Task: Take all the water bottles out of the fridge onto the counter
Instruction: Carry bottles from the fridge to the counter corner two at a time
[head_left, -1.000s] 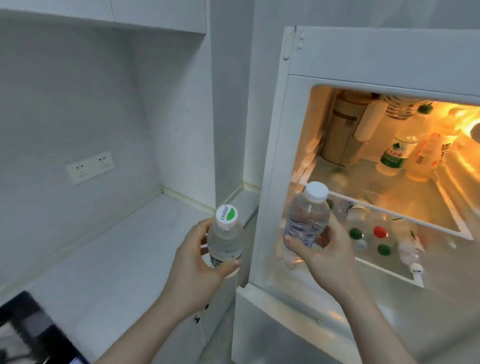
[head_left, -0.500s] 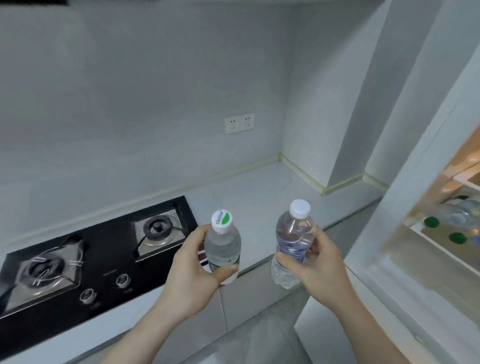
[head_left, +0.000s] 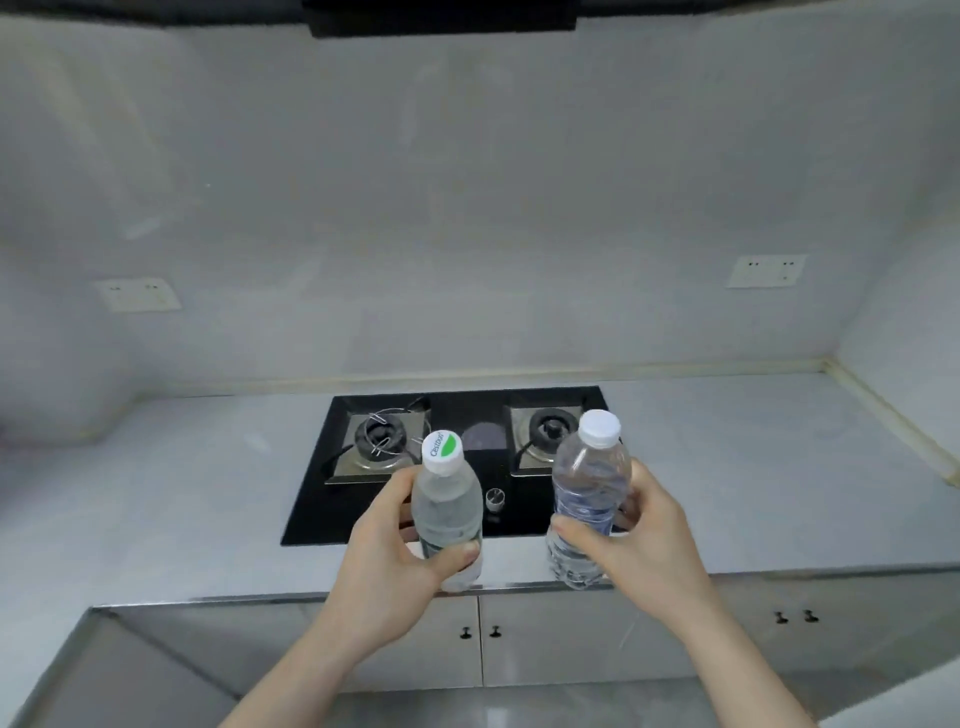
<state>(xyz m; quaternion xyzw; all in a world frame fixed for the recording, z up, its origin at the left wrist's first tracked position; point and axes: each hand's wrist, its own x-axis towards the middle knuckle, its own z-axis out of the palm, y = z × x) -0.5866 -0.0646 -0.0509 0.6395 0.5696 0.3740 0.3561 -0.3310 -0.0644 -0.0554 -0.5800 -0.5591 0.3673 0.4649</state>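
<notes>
now | left hand (head_left: 387, 551) grip wraps green-cap bottle (head_left: 445, 512) | right hand (head_left: 636, 540) grip wraps white-cap bottle (head_left: 589, 488) | above counter edge (head_left: 291, 597)

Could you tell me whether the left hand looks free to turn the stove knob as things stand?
Probably not: the left hand is full, holding a bottle in its grip, and that bottle sits between it and the knob.

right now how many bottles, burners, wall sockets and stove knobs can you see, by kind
water bottles: 2, green-and-white cap, plain white cap
burners: 2
wall sockets: 2
stove knobs: 1
total: 7
</notes>
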